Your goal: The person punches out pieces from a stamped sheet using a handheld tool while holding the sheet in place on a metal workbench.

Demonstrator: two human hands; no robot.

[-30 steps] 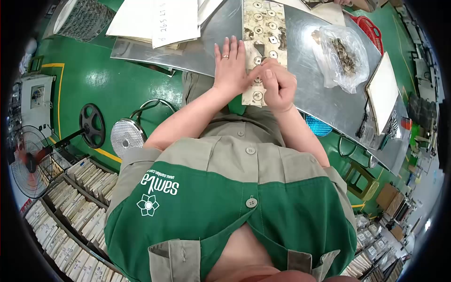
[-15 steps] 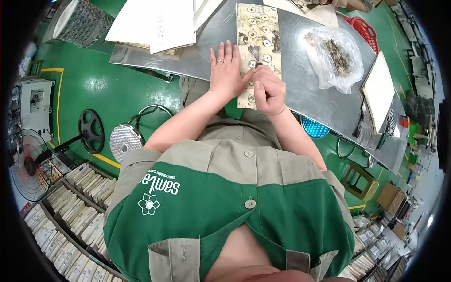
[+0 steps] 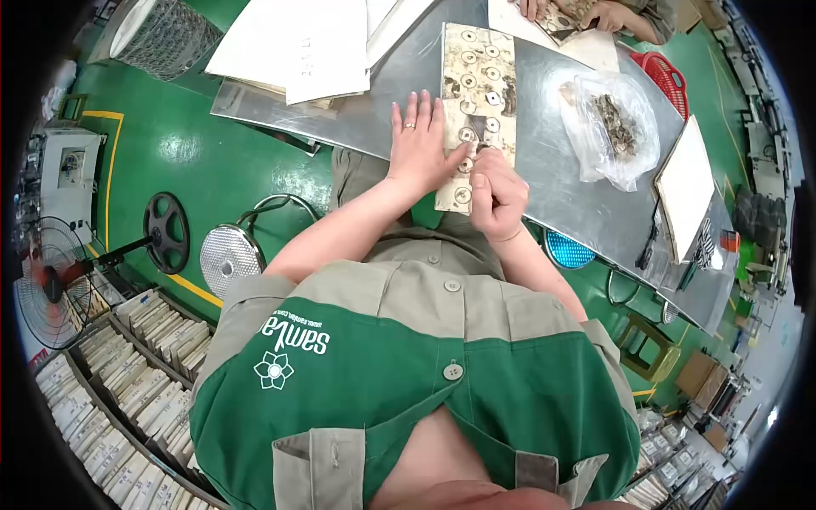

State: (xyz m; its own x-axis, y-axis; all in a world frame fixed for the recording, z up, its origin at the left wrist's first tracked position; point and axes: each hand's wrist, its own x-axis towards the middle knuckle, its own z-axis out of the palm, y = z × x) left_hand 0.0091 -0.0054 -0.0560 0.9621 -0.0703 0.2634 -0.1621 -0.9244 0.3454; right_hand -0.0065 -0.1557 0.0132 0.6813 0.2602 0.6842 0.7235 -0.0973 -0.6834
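A long pale board (image 3: 456,85) with rows of ringed holes and dark stains lies on the metal table, its near end at the table's edge. My left hand (image 3: 419,149) rests spread at the board's left side, fingers apart, thumb on the board. In my right hand (image 3: 498,197) the fingers are wrapped round a small scraper, whose handle is mostly hidden. The scraper's flat dark blade (image 3: 478,127) lies against the board's surface, beyond my left thumb. Right of the board sits a clear plastic bag (image 3: 614,127) with brown scraps inside.
White sheets (image 3: 289,42) lie on the metal table (image 3: 544,110) at the left. A red basket (image 3: 663,81) and a white panel (image 3: 687,187) are at the right. Across the table a co-worker's hands (image 3: 605,15) hold another board. A stool (image 3: 229,255) and a fan stand left.
The view has shifted, showing more of the co-worker's hands. The scraper blade, mostly covered by my right hand's position earlier, moved slightly along the board. My left hand stays spread.
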